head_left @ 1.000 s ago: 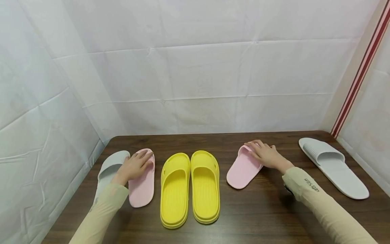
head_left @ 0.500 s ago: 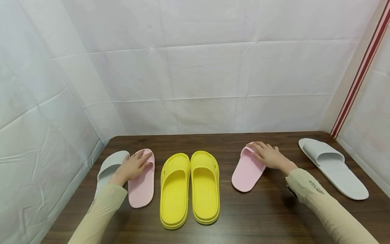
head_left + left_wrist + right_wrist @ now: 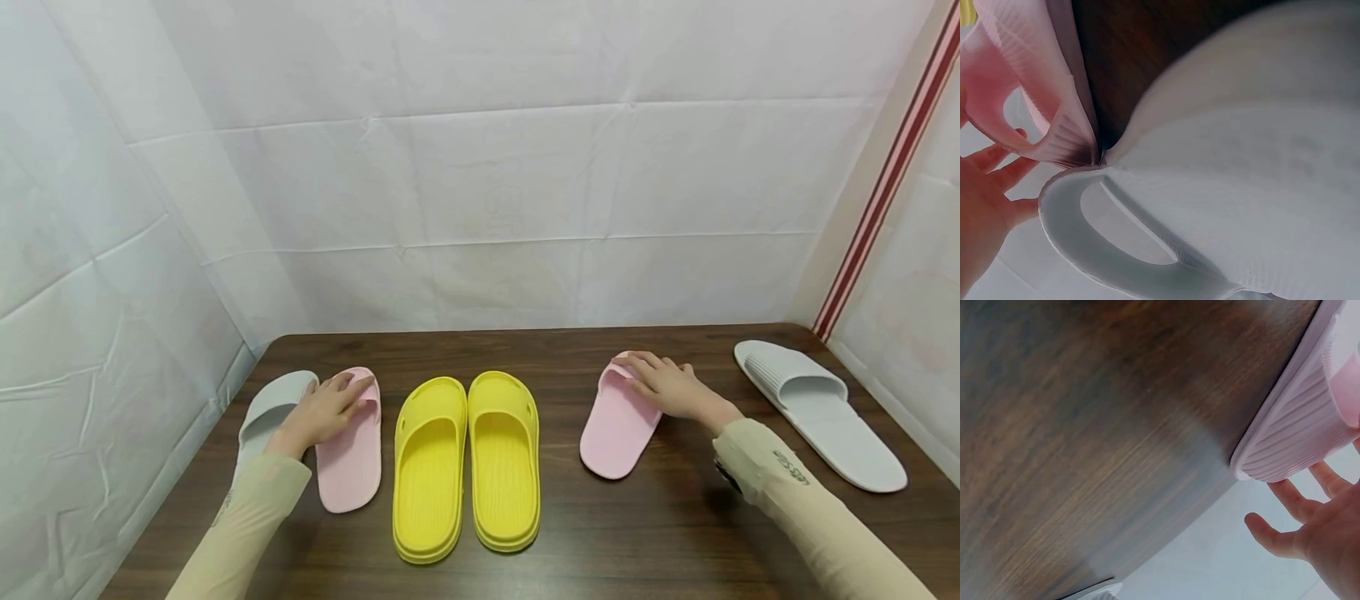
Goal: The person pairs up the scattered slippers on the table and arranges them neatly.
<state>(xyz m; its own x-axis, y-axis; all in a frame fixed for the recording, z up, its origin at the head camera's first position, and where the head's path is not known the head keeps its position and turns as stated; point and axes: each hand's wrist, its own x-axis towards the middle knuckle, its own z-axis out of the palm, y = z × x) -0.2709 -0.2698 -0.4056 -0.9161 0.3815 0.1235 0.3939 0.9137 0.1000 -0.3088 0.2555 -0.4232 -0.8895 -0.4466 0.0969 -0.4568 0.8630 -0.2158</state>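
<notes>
Gripping the right pink slipper (image 3: 615, 437) by its strap (image 3: 1300, 437), the person's right hand (image 3: 670, 388) lay between two and three o'clock from where the left yellow slipper (image 3: 428, 492) and the right yellow slipper (image 3: 507, 483) stood. Its fingers bent over the strap and the thumb met the opening, pinching it, while one outer finger spread away. That slipper sat on the dark wooden table (image 3: 600, 542), toe towards one o'clock.

Between nine and ten, the left hand (image 3: 320, 412) held the left pink slipper (image 3: 349, 473) across the strap, fingers parted and bent, thumb at the opening. One finger lay close to the left grey slipper (image 3: 280, 391); I could not tell whether it touched.

The yellow two met near their toes, both facing about twelve. Out at three o'clock, well apart from the right hand, lay the right grey slipper (image 3: 834, 421), toe towards ten. Pale sleeves (image 3: 813, 512) covered both forearms. White sheeting (image 3: 495, 183) rose behind, a red stripe (image 3: 892, 173) running up at two.
</notes>
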